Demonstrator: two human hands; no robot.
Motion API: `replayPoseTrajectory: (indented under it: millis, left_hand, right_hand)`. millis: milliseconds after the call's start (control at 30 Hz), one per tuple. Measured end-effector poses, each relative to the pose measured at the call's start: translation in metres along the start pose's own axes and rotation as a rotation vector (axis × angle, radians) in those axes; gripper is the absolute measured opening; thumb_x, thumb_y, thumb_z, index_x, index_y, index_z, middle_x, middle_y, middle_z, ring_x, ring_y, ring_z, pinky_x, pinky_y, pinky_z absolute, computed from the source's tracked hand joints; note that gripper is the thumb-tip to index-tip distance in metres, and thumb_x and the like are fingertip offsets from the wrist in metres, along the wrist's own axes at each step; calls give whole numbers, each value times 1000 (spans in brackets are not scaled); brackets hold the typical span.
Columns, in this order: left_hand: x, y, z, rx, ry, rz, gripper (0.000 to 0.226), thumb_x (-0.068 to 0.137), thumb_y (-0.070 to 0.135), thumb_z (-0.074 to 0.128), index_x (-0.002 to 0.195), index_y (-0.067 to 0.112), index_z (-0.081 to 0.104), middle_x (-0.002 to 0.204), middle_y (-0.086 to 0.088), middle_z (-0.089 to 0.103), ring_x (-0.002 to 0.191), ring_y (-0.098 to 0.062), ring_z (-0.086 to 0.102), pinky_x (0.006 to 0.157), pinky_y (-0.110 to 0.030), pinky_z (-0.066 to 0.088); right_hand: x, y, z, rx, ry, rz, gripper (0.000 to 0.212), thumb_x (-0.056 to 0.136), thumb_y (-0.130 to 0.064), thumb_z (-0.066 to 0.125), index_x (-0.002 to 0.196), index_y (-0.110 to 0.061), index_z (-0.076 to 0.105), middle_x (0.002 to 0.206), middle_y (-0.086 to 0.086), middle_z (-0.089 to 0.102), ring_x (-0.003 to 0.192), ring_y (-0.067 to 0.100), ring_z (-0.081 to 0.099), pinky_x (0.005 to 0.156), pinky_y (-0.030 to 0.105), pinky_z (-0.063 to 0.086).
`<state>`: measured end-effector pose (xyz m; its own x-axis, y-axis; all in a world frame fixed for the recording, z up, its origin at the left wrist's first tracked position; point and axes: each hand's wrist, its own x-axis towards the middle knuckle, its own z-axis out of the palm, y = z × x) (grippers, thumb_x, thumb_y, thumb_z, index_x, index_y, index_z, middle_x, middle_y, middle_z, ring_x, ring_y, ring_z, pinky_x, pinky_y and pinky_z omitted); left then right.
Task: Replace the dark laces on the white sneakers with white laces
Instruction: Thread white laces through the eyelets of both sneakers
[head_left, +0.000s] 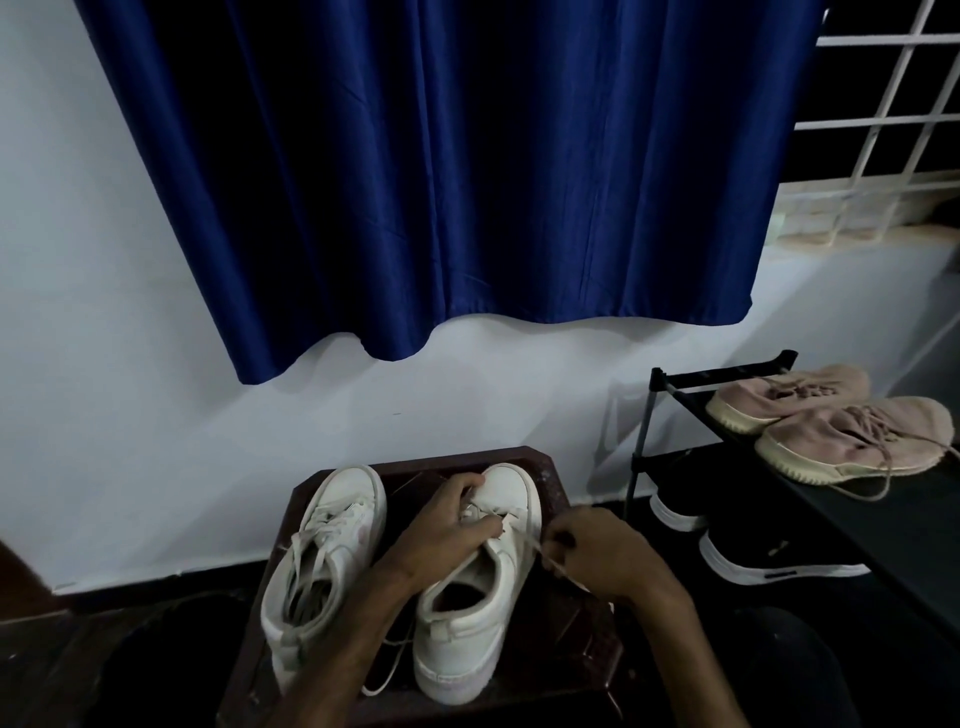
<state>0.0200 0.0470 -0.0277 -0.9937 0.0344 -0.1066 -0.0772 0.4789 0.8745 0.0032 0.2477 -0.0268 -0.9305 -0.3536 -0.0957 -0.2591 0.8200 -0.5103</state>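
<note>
Pointing toe-first at the wall (104, 364), the sneaker (483, 592) — left hand (449, 527) grips it, right hand (597, 551) pinches its white lace (536, 546).

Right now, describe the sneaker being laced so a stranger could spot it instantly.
Below the blue curtain, a dark stool bears two white sneakers. Yours is the right-hand sneaker: the left hand grips its front and the right hand pinches its lace, while the left-hand sneaker lies untouched.
</note>
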Motion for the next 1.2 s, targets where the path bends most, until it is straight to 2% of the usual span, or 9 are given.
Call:
replayPoseTrajectory:
  millis: [133,333,433,600,733,833,933,1067,1200]
  left_hand:
    - [1,-1,0,-20,7,11,83,50,56,58,127,27,50,122,3,58,107,-7,57,97,-24,44]
    - [1,-2,0,-36,2,22,85,51,56,56,129,25,49,121,3,59,104,-5,58,93,-22,45]
    - [0,-1,0,-30,8,25,85,50,56,55,128,24,50,120,2,58,102,-4,58,91,-21,44]
    - [-1,-1,-1,-9,2,24,74,55,52,61,125,27,53,120,7,58,104,-1,57,90,-18,42]
    - [-2,0,-2,6,1,18,53,62,41,62,114,33,56,118,9,58,104,1,56,93,-20,42]
    - [-4,0,-3,32,8,37,50,57,51,59,105,37,57,118,10,58,110,0,54,100,-25,42]
    - [-4,1,-4,42,12,42,49,57,55,57,103,38,56,118,10,58,110,-3,55,99,-26,42]
    - [-7,-3,-9,35,48,44,35,73,53,56,105,39,59,115,13,62,102,-3,60,93,-26,47]
    - [-20,-5,-16,33,19,51,37,78,48,58,114,41,55,115,15,63,105,0,60,96,-32,50]
  right_hand:
    - [4,-17,13,106,278,-55,26,80,-52,67,86,-26,64,82,-11,67,77,7,63,70,30,52]
    - [-1,-33,14,-55,358,-134,6,91,-31,56,93,-26,58,99,-7,62,94,16,61,72,31,45]
    - [-1,-41,19,-155,293,-77,23,97,-35,42,93,-16,54,104,2,61,100,23,57,76,34,44]
    - [15,-28,11,485,-6,138,44,96,-26,52,54,-18,46,49,-5,45,45,9,41,52,27,35]
    - [11,-18,3,880,-176,241,35,95,-26,59,63,-12,55,44,-5,37,36,8,26,38,19,21]
    - [15,-17,7,572,-79,112,39,96,-29,57,60,-15,56,45,-6,47,39,7,39,46,23,33]
    - [12,-16,11,171,191,31,32,90,-47,59,71,-22,60,69,-4,64,64,12,59,61,30,44]
    - [4,-24,13,130,277,-104,18,86,-42,66,83,-24,65,83,-9,67,77,9,62,69,32,51]
    - [6,-28,20,-18,314,-171,15,95,-34,50,96,-20,54,103,-2,61,93,21,60,71,35,46]
